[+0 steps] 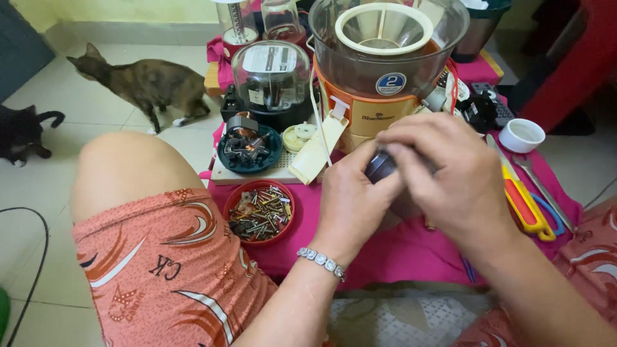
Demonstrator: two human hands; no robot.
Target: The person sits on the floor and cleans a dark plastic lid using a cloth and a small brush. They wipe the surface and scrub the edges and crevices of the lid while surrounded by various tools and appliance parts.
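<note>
Soft, even daylight fills the scene, bright and warm, with only faint shadows under the hands on the pink cloth point(411, 250). Glare glints on the clear plastic jars point(271, 71). Focus is sharp centrally; wide-angle stretching bends the frame's edges slightly

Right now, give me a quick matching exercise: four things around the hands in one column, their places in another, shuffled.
Things:
1. red bowl of screws
2. white cup
3. small dark part
4. brown cat

Places:
A. on the tiled floor, far left
B. between left hand and right hand
C. on the pink cloth beside the knee
D. right of the orange appliance

Pairs: 1-C, 2-D, 3-B, 4-A
</note>
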